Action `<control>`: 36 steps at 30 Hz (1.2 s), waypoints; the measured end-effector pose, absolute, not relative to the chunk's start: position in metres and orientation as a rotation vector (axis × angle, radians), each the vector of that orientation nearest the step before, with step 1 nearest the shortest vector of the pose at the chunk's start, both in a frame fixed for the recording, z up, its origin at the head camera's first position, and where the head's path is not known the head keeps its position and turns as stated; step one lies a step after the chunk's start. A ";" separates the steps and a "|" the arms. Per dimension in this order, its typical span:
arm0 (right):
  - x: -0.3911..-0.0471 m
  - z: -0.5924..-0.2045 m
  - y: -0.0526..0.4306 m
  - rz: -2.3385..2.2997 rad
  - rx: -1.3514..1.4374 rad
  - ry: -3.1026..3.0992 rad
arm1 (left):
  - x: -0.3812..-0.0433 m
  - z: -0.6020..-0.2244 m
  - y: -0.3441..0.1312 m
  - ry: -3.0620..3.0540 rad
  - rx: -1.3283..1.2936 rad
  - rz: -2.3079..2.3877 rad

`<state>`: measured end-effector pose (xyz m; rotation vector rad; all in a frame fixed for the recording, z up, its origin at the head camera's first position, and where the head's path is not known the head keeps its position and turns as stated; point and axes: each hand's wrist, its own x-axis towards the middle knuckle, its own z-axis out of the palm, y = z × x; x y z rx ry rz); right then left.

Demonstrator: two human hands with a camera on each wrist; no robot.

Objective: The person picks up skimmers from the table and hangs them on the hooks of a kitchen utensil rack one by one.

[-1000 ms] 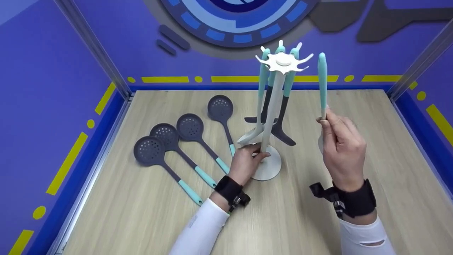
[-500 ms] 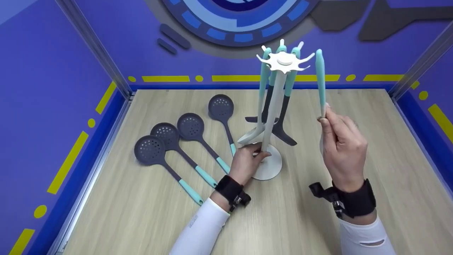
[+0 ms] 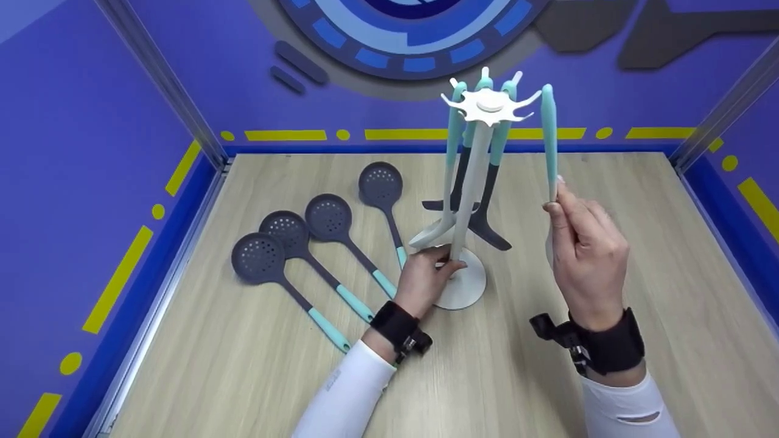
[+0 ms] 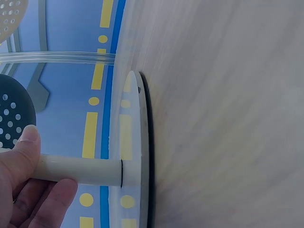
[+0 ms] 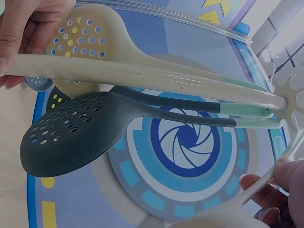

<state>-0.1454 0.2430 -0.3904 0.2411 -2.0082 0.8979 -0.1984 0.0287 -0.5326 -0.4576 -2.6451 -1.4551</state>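
Cream utensil point(image 3: 549, 140): upright, teal top just beside one hook of the stand point(image 3: 470, 188); contact unclear.
Right hand point(image 3: 590, 255): raised, grip pinching the utensil.
Left hand point(image 3: 423, 280): low, grip curled round the post.
Table point(image 3: 681, 274): wide margin to the right edge.

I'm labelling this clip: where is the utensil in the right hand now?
In the head view, the utensil is upright, right of the white stand, pinched by the right hand, its teal handle tip beside one white hook.
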 end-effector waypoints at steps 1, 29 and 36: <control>-0.145 -0.390 0.243 0.893 0.240 -2.011 | -0.198 -0.533 0.029 -2.649 -0.456 -1.453; -0.138 -0.386 0.243 0.838 0.269 -2.078 | -0.199 -0.534 0.029 -2.638 -0.461 -1.455; -0.139 -0.385 0.245 0.781 0.282 -2.089 | -0.197 -0.532 0.029 -2.669 -0.453 -1.415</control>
